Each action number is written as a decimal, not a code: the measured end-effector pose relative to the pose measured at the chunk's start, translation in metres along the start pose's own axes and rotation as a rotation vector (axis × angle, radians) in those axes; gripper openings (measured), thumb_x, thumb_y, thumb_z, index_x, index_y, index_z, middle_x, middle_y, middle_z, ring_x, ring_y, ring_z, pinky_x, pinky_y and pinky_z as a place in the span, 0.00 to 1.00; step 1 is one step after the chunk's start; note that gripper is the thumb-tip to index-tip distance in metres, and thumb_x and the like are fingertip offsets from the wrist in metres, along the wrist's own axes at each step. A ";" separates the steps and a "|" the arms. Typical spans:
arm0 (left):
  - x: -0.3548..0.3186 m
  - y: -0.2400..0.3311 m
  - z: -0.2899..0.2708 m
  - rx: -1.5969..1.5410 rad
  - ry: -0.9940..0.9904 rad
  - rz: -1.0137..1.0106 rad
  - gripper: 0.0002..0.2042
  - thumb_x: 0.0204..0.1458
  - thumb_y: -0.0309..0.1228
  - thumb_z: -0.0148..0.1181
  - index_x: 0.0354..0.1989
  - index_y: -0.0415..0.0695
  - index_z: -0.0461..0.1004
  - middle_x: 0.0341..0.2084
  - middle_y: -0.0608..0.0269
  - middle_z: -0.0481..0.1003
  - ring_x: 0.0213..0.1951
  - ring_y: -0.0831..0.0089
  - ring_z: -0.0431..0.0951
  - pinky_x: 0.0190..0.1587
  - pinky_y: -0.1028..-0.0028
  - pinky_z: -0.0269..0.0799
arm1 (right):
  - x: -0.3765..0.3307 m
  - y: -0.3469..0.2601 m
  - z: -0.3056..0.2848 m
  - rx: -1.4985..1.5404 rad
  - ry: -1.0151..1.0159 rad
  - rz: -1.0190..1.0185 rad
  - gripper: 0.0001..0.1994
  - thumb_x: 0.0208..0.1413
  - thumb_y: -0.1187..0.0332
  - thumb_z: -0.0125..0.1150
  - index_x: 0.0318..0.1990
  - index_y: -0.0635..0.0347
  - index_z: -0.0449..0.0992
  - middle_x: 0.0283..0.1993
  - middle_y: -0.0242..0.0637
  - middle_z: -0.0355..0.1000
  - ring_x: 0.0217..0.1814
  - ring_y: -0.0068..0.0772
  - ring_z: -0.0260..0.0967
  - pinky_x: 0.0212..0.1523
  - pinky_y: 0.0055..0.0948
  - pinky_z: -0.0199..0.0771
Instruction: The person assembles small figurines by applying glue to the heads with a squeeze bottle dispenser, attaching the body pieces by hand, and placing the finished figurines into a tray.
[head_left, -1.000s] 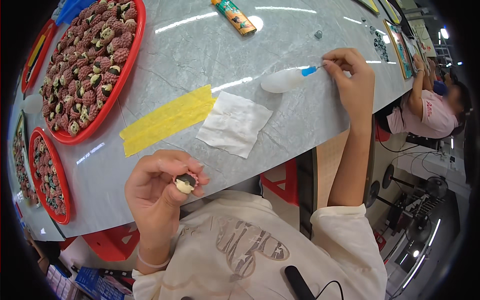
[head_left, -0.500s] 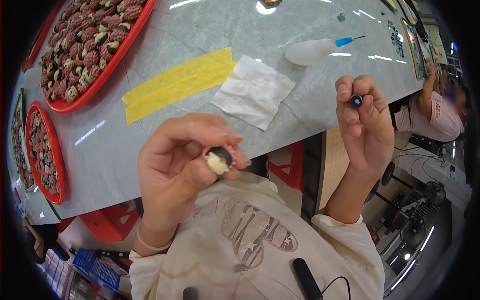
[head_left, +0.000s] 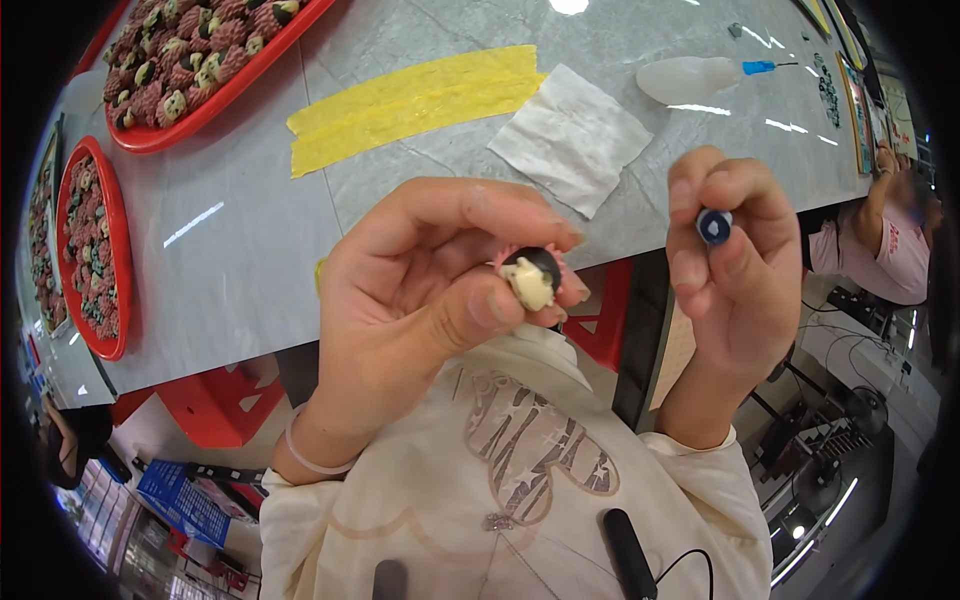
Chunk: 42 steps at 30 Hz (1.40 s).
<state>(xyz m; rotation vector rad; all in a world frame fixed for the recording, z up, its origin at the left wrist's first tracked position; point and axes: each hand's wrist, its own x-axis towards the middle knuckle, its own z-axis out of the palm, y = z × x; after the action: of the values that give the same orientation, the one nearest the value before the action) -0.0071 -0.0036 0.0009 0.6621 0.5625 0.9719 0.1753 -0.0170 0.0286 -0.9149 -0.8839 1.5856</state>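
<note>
In the middle of the frame the left hand (head_left: 420,290) is curled, pinching a small pink figure (head_left: 533,277) between the thumb and the fingertips. The figure has a cream face and a black patch on top, and it sits at the right tip of that hand, just past the thumbnail, with pink showing behind it. To the right, at about the same height, the right hand (head_left: 735,270) is closed with thumb and forefinger pressed on a tiny round blue bead (head_left: 713,226) with a white centre. The bead sits at the upper front of that hand, facing the camera. The two hands are near each other but apart, and the figure and the bead do not touch.

Behind the hands lies a grey table (head_left: 250,250). On it, in the upper middle, is a yellow strip (head_left: 415,105), and just right of it a white paper napkin (head_left: 570,140). Further to the upper right lies a white squeeze bottle (head_left: 695,78) with a blue tip, on its side. In the upper left a red tray (head_left: 205,60) holds many small pink and cream figures, and a second red tray (head_left: 90,250) stands at the left edge. At the right edge another person (head_left: 880,240) in pink sits at the table.
</note>
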 end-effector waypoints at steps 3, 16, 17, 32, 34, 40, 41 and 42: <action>-0.001 0.000 -0.001 -0.004 0.007 -0.010 0.17 0.40 0.35 0.57 0.35 0.40 0.61 0.32 0.56 0.64 0.29 0.73 0.69 0.25 0.86 0.65 | -0.002 0.003 0.012 -0.110 0.043 -0.075 0.12 0.45 0.70 0.54 0.34 0.67 0.63 0.32 0.45 0.60 0.22 0.20 0.62 0.17 0.11 0.63; -0.005 -0.006 -0.009 0.207 0.008 0.133 0.18 0.35 0.37 0.62 0.30 0.38 0.65 0.24 0.61 0.66 0.27 0.77 0.68 0.30 0.82 0.64 | 0.003 0.010 0.028 -0.736 -0.162 -0.575 0.11 0.34 0.85 0.57 0.29 0.70 0.65 0.28 0.50 0.65 0.24 0.29 0.67 0.22 0.15 0.68; -0.004 -0.006 -0.009 0.207 0.011 0.131 0.18 0.35 0.37 0.62 0.30 0.38 0.65 0.24 0.61 0.66 0.27 0.77 0.68 0.30 0.82 0.64 | 0.002 0.008 0.030 -0.821 -0.147 -0.578 0.11 0.34 0.85 0.56 0.29 0.70 0.65 0.28 0.50 0.65 0.24 0.29 0.67 0.21 0.15 0.68; 0.002 0.015 -0.007 0.070 0.039 0.002 0.15 0.35 0.27 0.61 0.33 0.35 0.67 0.29 0.58 0.67 0.30 0.76 0.67 0.32 0.81 0.64 | 0.008 0.018 0.036 -1.082 -0.057 -0.701 0.10 0.36 0.84 0.54 0.31 0.67 0.68 0.30 0.47 0.63 0.26 0.28 0.63 0.22 0.18 0.65; 0.004 0.024 -0.013 0.153 -0.028 0.070 0.16 0.35 0.25 0.61 0.34 0.35 0.66 0.31 0.58 0.67 0.32 0.75 0.67 0.33 0.80 0.65 | 0.010 0.024 0.037 -1.076 -0.007 -0.732 0.09 0.36 0.83 0.53 0.30 0.66 0.69 0.32 0.45 0.61 0.24 0.26 0.61 0.21 0.16 0.63; -0.009 0.047 -0.004 0.039 -0.044 -0.074 0.14 0.38 0.21 0.57 0.37 0.36 0.66 0.35 0.58 0.65 0.38 0.77 0.65 0.39 0.79 0.64 | 0.007 0.029 0.052 -0.910 -0.011 -0.636 0.08 0.41 0.78 0.51 0.33 0.66 0.67 0.35 0.47 0.62 0.31 0.33 0.60 0.31 0.24 0.62; -0.011 0.048 -0.008 0.049 -0.032 -0.058 0.14 0.38 0.21 0.57 0.37 0.36 0.66 0.35 0.58 0.65 0.38 0.77 0.65 0.39 0.79 0.64 | 0.010 0.030 0.053 -0.859 -0.078 -0.638 0.08 0.41 0.77 0.51 0.33 0.66 0.67 0.35 0.47 0.62 0.32 0.34 0.60 0.31 0.25 0.62; -0.014 0.047 -0.015 0.110 -0.023 0.018 0.13 0.39 0.20 0.55 0.36 0.36 0.67 0.35 0.58 0.65 0.38 0.77 0.65 0.38 0.79 0.64 | 0.011 0.029 0.055 -0.848 -0.094 -0.648 0.08 0.41 0.77 0.51 0.33 0.66 0.67 0.35 0.47 0.62 0.32 0.34 0.60 0.31 0.25 0.62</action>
<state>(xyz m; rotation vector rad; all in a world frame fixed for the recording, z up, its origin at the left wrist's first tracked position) -0.0504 0.0066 0.0267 0.7763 0.5936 0.9541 0.1124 -0.0158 0.0247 -0.9677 -1.7701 0.6704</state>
